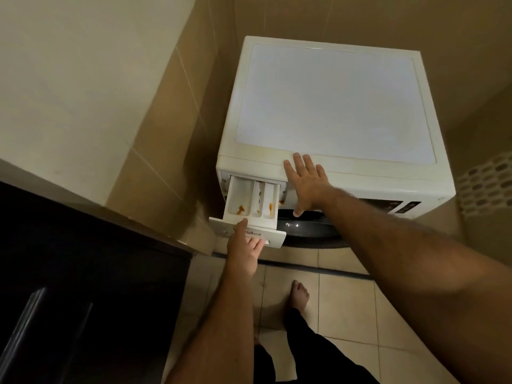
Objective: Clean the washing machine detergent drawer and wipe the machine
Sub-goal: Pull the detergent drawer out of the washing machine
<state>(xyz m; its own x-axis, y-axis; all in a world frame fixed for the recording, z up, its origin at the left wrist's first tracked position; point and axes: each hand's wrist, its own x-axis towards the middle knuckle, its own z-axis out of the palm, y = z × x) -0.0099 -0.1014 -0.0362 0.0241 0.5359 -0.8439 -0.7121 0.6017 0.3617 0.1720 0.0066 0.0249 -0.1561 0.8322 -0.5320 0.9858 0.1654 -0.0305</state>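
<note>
Standing before you: one white washing machine, front-loading, set in a tiled corner with its flat top bare.

Item, detergent drawer: pulled well out from the machine's top-left front corner, tilted slightly down toward you. Three compartments show, with orange-brown residue at the near end of the left one and another streak in the right one.

Item, your left hand: grip closed on the drawer's front panel, thumb on its top edge, fingers curled under the handle recess.

Item, your right hand: grip open, fingers spread flat across the machine's front top edge just right of the drawer slot, thumb pointing down over the front, touching the rim of the dark door.

Item, control panel: dark, at the right of the machine's front; markings too small to read.

Item, dark cabinet: at your left.

Item, floor: beige tiles, your bare foot on them near the machine.
</note>
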